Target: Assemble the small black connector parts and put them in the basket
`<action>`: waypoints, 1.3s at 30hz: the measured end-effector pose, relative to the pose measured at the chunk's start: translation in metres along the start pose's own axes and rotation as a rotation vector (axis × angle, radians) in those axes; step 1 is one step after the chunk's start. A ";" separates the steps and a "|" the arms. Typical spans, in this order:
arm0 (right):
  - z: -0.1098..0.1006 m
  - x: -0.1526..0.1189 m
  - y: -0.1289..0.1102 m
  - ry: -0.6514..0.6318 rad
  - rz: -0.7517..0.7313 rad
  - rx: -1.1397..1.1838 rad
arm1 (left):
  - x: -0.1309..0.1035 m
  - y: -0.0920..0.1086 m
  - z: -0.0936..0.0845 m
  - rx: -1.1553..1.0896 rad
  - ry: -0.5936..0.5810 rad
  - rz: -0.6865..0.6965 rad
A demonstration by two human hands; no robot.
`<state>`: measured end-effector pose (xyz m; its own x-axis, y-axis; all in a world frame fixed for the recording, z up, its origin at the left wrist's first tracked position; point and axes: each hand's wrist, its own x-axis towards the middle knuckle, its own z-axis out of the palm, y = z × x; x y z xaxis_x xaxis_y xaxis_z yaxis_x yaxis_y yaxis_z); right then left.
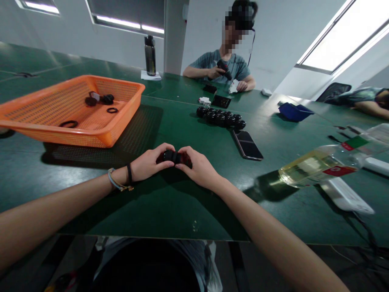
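Note:
Just above the green table (170,211), my left hand (147,164) and my right hand (199,167) meet around a small, glossy black cylindrical part (169,155). The left thumb and fingers close on its left end. On its right end, the right thumb and fingers press in, covering much of it. Its exact kind cannot be made out. Beyond my hands, several similar round black parts (220,117) stand packed together in rows. A dark-screened phone (247,144) lies close to them on the right.
An orange perforated basket (111,137) at left holds a few black parts and rings (112,110). On the right are a bottle of yellowish liquid (313,164), a white box (346,196) and a blue tray (294,112). Across the table a person (225,61) holds a black power tool (224,69).

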<state>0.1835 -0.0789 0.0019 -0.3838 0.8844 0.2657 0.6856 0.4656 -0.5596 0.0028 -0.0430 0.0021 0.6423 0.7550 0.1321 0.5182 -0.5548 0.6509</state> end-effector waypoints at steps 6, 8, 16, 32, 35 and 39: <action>0.000 0.000 0.000 -0.011 0.017 -0.007 | 0.000 0.001 0.000 0.002 0.005 0.004; -0.001 0.000 -0.001 -0.016 0.030 -0.014 | 0.000 0.001 0.000 -0.003 0.003 0.004; 0.001 0.001 0.001 -0.021 0.039 -0.030 | 0.000 0.001 0.000 -0.011 -0.006 -0.011; 0.000 -0.001 0.004 0.072 -0.049 0.006 | 0.000 0.000 0.000 -0.054 0.013 -0.017; 0.001 0.000 0.004 0.067 -0.030 0.004 | -0.001 0.001 0.000 -0.054 0.015 -0.018; 0.001 0.000 0.004 0.067 -0.029 0.005 | -0.001 0.001 0.000 -0.055 0.015 -0.021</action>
<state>0.1858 -0.0772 -0.0015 -0.3609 0.8709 0.3336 0.6717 0.4908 -0.5549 0.0026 -0.0448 0.0028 0.6228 0.7718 0.1284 0.4994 -0.5185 0.6941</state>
